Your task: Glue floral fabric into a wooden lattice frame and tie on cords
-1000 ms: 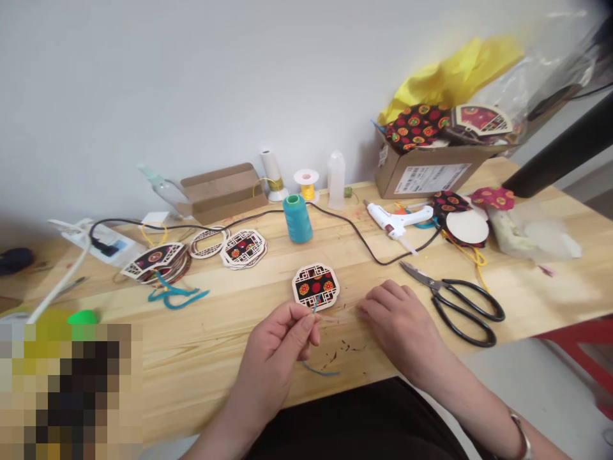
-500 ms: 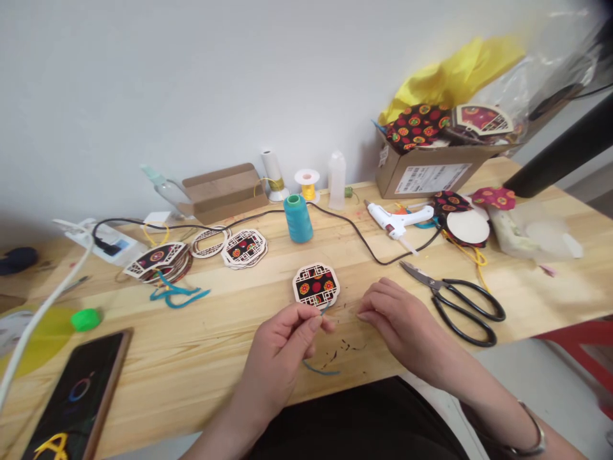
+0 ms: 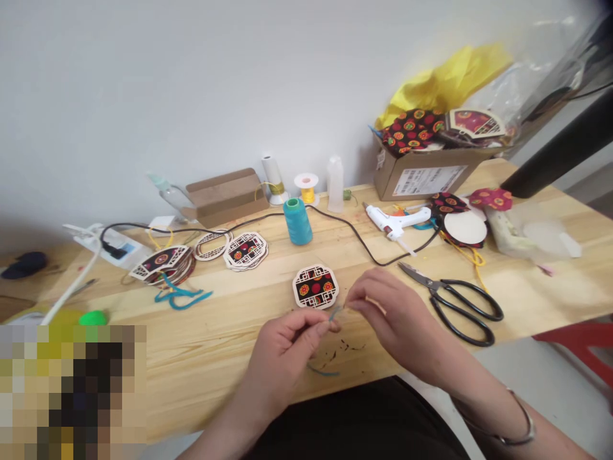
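My left hand [image 3: 290, 351] is closed in a pinch on a short blue cord [image 3: 323, 372]. One end of the cord sticks up past the fingertips, and the other hangs below the hand. My right hand [image 3: 395, 322] is pinched too, its fingertips close to the upper cord end; what they hold, if anything, is too small to make out. Just beyond both hands lies a wooden lattice ornament [image 3: 316, 287] backed with black floral fabric. Black-handled scissors [image 3: 453, 297] rest open to the right of my right hand. Dark scraps [image 3: 345, 347] are scattered between the hands.
A teal thread cone [image 3: 297, 222] stands mid-table. Behind the scissors is a white glue gun [image 3: 397, 220] with a black cable. A cardboard box [image 3: 431, 172] of fabric pieces sits at back right. Stacked lattice pieces [image 3: 246, 250] and fan-shaped ornaments [image 3: 165, 263] lie left.
My right hand has moved left and up to my left hand's fingertips. More of the blue cord's upper end now shows. The view has shifted slightly.
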The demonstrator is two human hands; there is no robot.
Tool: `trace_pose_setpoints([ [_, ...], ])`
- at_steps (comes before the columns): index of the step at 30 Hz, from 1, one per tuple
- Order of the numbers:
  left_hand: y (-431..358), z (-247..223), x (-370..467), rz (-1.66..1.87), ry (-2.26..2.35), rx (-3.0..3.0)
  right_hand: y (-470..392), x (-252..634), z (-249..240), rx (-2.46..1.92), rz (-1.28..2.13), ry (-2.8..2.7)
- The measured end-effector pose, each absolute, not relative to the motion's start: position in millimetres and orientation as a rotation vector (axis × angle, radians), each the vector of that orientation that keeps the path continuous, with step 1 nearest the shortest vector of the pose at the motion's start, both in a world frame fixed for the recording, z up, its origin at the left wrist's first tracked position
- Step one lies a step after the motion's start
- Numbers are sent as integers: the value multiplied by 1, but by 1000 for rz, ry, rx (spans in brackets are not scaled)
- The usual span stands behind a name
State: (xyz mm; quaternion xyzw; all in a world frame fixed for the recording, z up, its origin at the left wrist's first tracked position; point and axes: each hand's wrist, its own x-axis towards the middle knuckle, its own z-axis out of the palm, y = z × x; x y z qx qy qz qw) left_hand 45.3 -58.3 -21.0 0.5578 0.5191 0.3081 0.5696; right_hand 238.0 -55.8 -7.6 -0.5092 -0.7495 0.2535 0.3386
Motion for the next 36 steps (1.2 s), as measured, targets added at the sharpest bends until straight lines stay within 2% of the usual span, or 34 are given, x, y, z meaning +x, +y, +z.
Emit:
trace_pose_setpoints([
  [3,-58,-29,41,847,1225,1149,-58,236,-11,-1420,735,-1641],
  [7,-58,-33,37,925,1211,1109,-66,224,-15,-1283,1244,-1396],
  [12,-57,-25,40,922,1224,1297,-65,206,-27,-1162,1614,-1019],
  [16,-58,-21,39,907,1230,1413,-59,201,-32,-1068,1762,-713],
  [27,-60,-23,37,871,1263,1364,-51,199,-28,-1065,1692,-621],
  [33,-53,-27,36,1071,1276,941,-57,200,-27,-1036,1396,-1025],
  [36,-54,-27,39,1019,1186,841,-59,197,-25,-995,1326,-1176],
])
